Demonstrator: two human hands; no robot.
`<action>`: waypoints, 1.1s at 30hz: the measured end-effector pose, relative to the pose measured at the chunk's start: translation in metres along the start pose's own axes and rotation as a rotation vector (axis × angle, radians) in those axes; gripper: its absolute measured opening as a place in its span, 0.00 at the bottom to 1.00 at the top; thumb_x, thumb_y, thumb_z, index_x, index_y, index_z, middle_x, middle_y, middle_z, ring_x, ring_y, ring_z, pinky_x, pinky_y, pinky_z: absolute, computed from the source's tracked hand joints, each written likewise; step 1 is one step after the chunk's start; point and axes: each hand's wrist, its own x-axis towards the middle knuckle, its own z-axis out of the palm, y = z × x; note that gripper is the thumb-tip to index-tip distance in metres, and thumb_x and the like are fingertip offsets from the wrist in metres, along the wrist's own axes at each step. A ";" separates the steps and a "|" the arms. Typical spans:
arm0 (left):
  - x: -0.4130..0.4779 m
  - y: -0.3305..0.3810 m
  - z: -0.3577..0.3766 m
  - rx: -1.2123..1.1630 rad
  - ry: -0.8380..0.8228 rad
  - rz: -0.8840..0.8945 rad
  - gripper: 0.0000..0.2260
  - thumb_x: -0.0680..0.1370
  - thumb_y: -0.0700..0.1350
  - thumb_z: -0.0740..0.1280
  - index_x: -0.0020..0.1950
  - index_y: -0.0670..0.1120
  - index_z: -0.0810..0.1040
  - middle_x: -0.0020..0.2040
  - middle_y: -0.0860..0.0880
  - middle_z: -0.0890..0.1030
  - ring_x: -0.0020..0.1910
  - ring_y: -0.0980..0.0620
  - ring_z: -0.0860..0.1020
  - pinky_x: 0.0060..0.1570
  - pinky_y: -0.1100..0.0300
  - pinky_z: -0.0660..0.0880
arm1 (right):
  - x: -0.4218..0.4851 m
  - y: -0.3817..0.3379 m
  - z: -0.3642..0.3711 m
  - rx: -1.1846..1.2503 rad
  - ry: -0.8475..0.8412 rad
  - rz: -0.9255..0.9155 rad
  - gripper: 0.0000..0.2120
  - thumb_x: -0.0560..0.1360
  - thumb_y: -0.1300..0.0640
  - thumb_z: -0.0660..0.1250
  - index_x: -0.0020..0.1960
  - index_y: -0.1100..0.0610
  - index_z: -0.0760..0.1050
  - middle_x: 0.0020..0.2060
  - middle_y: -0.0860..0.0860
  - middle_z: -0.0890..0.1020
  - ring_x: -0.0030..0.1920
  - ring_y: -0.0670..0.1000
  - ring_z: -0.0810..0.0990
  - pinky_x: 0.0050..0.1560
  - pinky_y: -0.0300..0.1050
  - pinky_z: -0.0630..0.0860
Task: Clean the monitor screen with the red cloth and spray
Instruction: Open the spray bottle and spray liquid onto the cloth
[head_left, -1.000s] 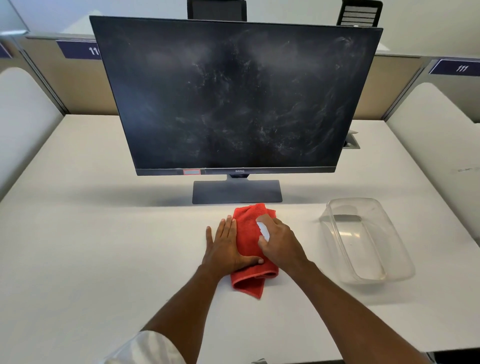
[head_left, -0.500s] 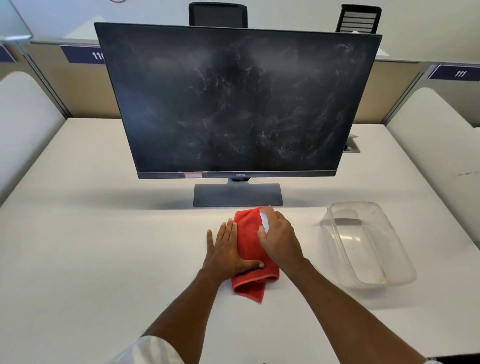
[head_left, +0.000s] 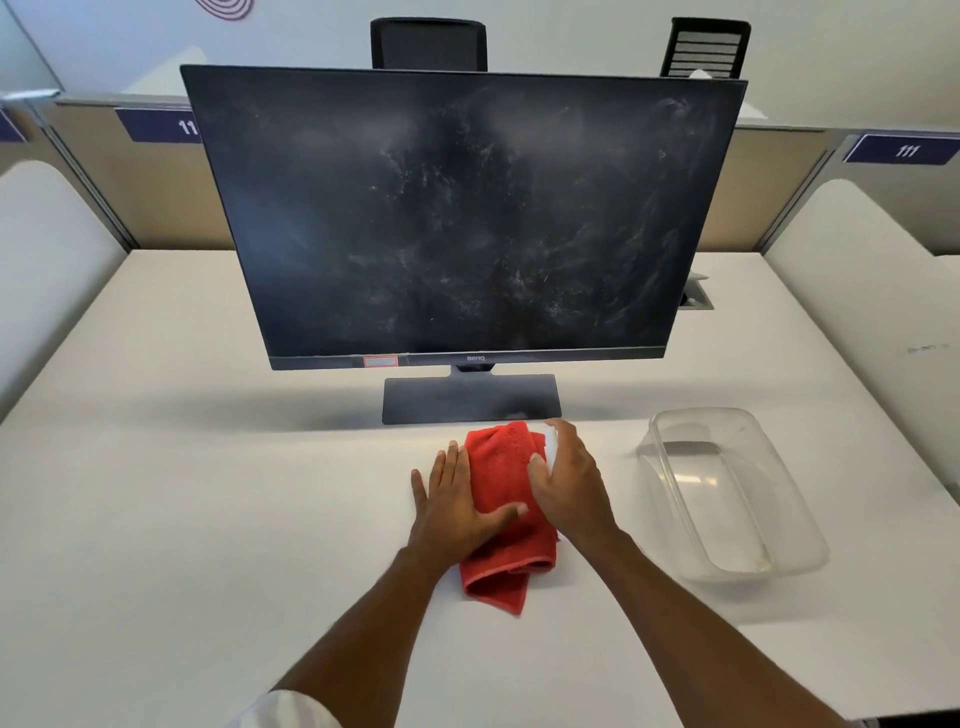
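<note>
left hand flat on red cloth, right hand gripping spray

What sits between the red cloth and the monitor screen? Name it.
In the head view, the monitor's flat dark stand base lies on the desk between the red cloth and the smudged monitor screen.
</note>
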 end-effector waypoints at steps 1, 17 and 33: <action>0.000 0.004 -0.002 -0.035 0.033 -0.006 0.49 0.67 0.79 0.48 0.79 0.50 0.44 0.80 0.48 0.47 0.78 0.48 0.44 0.72 0.44 0.34 | 0.000 0.004 -0.003 0.027 -0.002 0.011 0.22 0.76 0.57 0.63 0.69 0.56 0.65 0.61 0.57 0.78 0.57 0.58 0.79 0.55 0.45 0.74; 0.017 0.119 0.012 -0.299 0.044 0.283 0.17 0.76 0.51 0.70 0.62 0.47 0.78 0.57 0.49 0.82 0.53 0.50 0.79 0.53 0.60 0.74 | 0.004 0.049 -0.046 0.158 0.216 0.072 0.12 0.80 0.54 0.63 0.58 0.58 0.80 0.51 0.56 0.82 0.51 0.52 0.78 0.50 0.37 0.69; 0.018 0.161 0.027 -0.389 0.020 0.302 0.10 0.73 0.37 0.69 0.54 0.43 0.81 0.49 0.46 0.84 0.43 0.51 0.79 0.47 0.57 0.77 | -0.001 0.053 -0.090 -0.078 0.019 0.123 0.16 0.81 0.49 0.58 0.51 0.61 0.77 0.46 0.57 0.82 0.46 0.55 0.80 0.44 0.40 0.70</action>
